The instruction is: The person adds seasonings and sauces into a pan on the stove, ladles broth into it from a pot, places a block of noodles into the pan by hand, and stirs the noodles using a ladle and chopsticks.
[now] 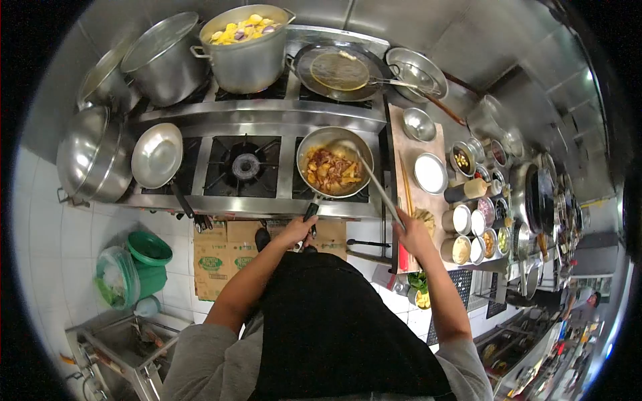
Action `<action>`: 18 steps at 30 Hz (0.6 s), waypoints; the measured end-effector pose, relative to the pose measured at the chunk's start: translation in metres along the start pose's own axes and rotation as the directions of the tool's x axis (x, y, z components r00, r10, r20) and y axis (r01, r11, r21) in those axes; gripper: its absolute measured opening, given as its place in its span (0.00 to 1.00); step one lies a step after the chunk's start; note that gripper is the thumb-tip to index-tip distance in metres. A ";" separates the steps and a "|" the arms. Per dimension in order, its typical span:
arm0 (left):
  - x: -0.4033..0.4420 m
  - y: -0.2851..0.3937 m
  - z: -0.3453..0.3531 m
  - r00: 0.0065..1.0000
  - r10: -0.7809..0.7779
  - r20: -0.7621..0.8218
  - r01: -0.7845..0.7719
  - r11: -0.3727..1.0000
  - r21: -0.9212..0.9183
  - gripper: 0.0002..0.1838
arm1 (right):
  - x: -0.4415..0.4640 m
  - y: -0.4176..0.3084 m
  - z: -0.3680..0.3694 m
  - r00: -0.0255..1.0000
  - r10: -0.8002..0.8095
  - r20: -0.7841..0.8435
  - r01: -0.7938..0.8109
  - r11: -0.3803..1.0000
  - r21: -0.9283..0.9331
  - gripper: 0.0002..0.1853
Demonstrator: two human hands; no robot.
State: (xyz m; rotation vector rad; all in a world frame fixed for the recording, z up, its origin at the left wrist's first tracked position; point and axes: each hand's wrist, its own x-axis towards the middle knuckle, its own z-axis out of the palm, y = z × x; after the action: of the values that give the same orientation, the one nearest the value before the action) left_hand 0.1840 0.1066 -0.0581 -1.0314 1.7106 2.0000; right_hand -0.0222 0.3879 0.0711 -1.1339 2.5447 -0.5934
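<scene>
My left hand [299,232] is closed around the black handle of a frying pan [321,138], which sits on the front right burner. Browned, glossy pieces of food [331,172] lie in the pan. With my right hand [414,235] I grip the long metal handle of a ladle [381,188]. Its bowl end rests inside the pan at the upper right, partly blurred. Left of the pan is a bare front burner [246,165], and further left stands another frying pan [158,155].
Behind are a large pot [246,63] of yellow and purple pieces and a dark wok [314,80] with a strainer. To the right, a board [401,150] carries a bowl of white contents [431,173], beside several ingredient tins. Green bins [148,248] stand lower left. A person [583,298] is far right.
</scene>
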 end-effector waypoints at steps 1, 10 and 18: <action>-0.001 0.001 0.002 1.000 0.003 -0.028 -0.003 1.000 -0.001 0.29 | 0.014 0.002 -0.001 0.999 -0.005 -0.035 0.004 0.999 -0.040 0.26; 0.002 0.009 0.008 0.999 0.026 0.032 -0.025 1.000 -0.018 0.29 | -0.047 -0.002 0.042 0.997 0.071 -0.017 -0.069 0.993 0.097 0.27; 0.011 0.004 -0.002 0.999 -0.008 0.047 0.011 0.998 -0.067 0.31 | 0.016 -0.003 0.055 0.995 0.098 -0.032 -0.095 0.993 0.064 0.26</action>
State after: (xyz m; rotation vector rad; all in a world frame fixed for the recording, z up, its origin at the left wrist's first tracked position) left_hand 0.1745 0.1014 -0.0631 -1.0036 1.6219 2.0716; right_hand -0.0080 0.3602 0.0227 -0.9817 2.5742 -0.6694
